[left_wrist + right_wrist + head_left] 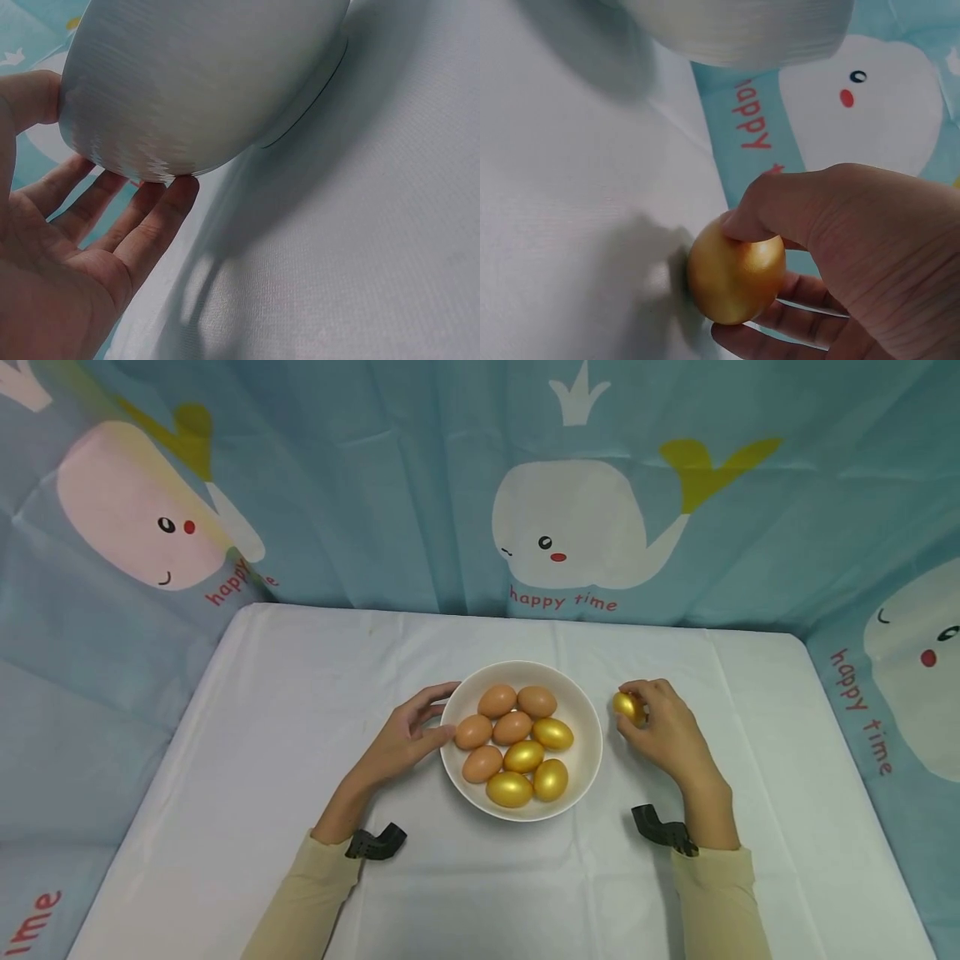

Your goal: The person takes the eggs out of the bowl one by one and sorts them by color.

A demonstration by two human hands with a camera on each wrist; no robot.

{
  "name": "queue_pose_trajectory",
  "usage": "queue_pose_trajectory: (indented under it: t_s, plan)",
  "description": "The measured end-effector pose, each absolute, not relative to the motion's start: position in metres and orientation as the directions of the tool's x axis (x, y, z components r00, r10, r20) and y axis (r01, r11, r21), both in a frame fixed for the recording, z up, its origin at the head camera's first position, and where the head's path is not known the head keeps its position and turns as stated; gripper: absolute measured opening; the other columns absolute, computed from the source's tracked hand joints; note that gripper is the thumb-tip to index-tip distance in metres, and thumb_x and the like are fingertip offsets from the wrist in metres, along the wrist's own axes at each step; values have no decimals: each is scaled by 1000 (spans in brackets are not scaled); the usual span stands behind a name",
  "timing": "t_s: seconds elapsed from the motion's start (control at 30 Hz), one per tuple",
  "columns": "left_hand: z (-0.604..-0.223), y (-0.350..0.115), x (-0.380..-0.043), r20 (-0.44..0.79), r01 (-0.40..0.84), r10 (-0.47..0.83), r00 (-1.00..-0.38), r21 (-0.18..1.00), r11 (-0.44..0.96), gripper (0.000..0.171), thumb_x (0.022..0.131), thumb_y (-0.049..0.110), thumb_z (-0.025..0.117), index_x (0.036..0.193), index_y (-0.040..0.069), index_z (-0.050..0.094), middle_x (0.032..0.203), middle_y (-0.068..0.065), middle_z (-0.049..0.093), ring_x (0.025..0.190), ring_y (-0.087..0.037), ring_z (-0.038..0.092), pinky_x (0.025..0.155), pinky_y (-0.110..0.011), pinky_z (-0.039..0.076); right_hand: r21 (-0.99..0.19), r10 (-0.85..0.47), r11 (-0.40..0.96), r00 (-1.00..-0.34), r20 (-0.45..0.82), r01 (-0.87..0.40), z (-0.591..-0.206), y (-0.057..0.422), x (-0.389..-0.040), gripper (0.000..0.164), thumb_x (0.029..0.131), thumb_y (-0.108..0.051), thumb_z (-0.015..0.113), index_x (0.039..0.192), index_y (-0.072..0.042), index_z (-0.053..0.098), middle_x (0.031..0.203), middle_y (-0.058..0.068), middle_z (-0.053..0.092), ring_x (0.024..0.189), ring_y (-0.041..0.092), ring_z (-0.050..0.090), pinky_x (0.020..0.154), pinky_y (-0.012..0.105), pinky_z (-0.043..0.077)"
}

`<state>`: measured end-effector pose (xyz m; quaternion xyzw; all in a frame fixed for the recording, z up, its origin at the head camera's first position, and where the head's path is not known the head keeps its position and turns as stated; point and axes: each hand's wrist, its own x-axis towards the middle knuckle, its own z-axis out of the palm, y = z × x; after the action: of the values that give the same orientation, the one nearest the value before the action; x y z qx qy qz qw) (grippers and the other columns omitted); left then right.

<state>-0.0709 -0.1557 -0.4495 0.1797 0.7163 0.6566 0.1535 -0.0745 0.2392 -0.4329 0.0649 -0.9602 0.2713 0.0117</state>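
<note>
A white bowl (588, 768) stands on the table, holding several brown eggs (497, 702) and several golden eggs (510, 790). My left hand (408, 735) holds the bowl at its left side. In the left wrist view the thumb (37, 97) is at the rim, and the fingers (161, 221) rest against the outer wall. To the right of the bowl, my right hand (667, 731) pinches one more golden egg (733, 274) between thumb and fingers. That egg is close over the white cloth, its far side partly covered by the fingers.
White cloth (480, 893) covers the table. Blue curtains with whale prints (570, 527) hang behind it and at both sides. Each wrist wears a black mount, one on the left (377, 842) and one on the right (663, 829).
</note>
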Motion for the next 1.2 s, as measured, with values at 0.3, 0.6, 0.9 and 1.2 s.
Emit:
queue_pose_trajectory:
  t_s: [0.3,0.6,0.9,1.2]
  plan:
    - [-451,-156,-70,6,44,454,-891,996,74,58,97,14,65,151,23,43,157,-3,43,138,-32,53,91,-35,62,-512,-111,852,-993,26,-109,-433,239,-75,41,92,-19,69,129,-4,61,122,23,58,99,38,61,85,54,52]
    - [-453,-158,-67,4,44,450,-893,996,77,58,98,12,64,151,23,43,158,-2,42,138,-32,52,91,-34,62,-465,-113,880,-994,-8,-96,-423,237,-70,54,93,-24,70,141,-6,54,131,25,55,113,42,60,91,63,51]
    - [-450,-158,-67,38,74,455,-890,995,61,59,98,11,64,151,21,43,158,-4,42,137,-32,53,90,-35,62,-465,-114,874,-989,90,-143,-408,229,-63,52,93,-25,70,140,-8,56,134,22,55,118,42,59,93,64,51]
    - [-450,-157,-70,32,60,465,-885,997,46,59,98,12,65,152,21,43,158,-3,42,139,-32,52,90,-35,62,-487,-169,835,-962,215,-256,-384,211,-51,47,92,-22,72,137,-14,60,134,15,57,117,35,59,92,60,54]
